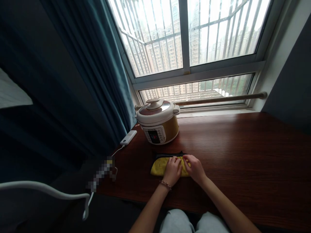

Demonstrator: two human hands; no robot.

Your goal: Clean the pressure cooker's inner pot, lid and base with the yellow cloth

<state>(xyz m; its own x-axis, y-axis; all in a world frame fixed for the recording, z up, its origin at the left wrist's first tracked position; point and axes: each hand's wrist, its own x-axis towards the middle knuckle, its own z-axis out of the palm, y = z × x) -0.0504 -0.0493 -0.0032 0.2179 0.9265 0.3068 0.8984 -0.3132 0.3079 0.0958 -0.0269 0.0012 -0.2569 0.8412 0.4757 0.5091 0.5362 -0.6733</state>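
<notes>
A yellow fabric piece [159,166] with a black strip along its far edge lies flat on the wooden table, looking like a soft pouch or a folded cloth; I cannot tell which. My left hand [173,169] rests on its middle, fingers bent and closed at the black edge, with a braided bracelet at the wrist. Close beside it, my right hand [194,167] pinches the fabric near the right end, thumb and forefinger together. Both hands cover the right half of the piece, and what lies under the fingers is hidden.
Just beyond the fabric stands a white and gold electric pressure cooker [157,121] with its lid on. A white power bank [128,137] with a cable lies at the table's left edge by a blue curtain [97,64]. A barred window [187,42] is behind the wooden table [243,155].
</notes>
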